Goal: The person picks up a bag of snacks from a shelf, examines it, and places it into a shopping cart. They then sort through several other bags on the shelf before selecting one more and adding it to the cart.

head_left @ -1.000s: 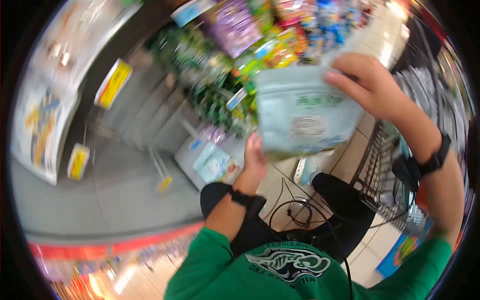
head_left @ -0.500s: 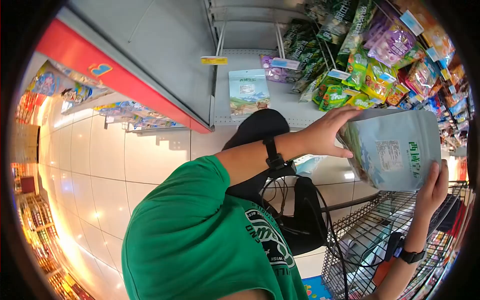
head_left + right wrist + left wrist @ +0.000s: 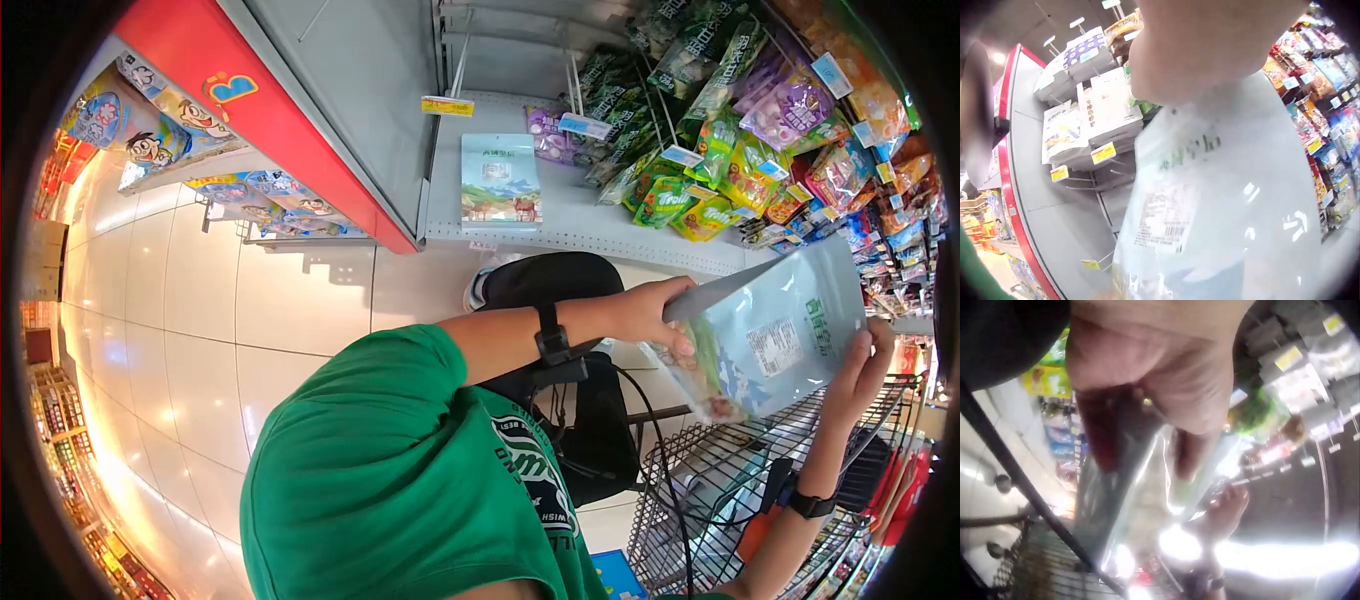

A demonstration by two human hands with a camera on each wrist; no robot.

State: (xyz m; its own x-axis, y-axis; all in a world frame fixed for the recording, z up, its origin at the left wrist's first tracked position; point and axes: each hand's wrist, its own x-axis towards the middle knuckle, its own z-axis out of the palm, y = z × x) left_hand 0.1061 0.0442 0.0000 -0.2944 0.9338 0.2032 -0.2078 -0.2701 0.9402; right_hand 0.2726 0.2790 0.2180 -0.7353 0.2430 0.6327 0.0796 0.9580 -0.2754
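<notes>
Both hands hold a pale blue stand-up pouch (image 3: 770,330) with green lettering and a white barcode label, tilted on its side. My left hand (image 3: 650,318) pinches its bottom end, thumb on the printed face. The right hand (image 3: 862,372) grips the opposite, top end with the fingers at its edge. In the left wrist view the left hand (image 3: 1147,375) has thumb and fingers on either side of the pouch. The right wrist view shows the pouch's labelled face (image 3: 1222,187) below the right hand (image 3: 1216,44). A similar pouch (image 3: 500,180) lies on the bottom shelf.
A wire shopping cart (image 3: 660,500) with items inside stands below the held pouch. Candy bags (image 3: 720,170) hang on hooks along the shelf (image 3: 600,235). A red-edged shelf end (image 3: 300,130) stands at the left, and a dark cable (image 3: 655,410) hangs before the body.
The view has swung round. The pouch, earlier upright before the shelves, is now turned on its side over the cart and has tilted a little more in the last half second.
</notes>
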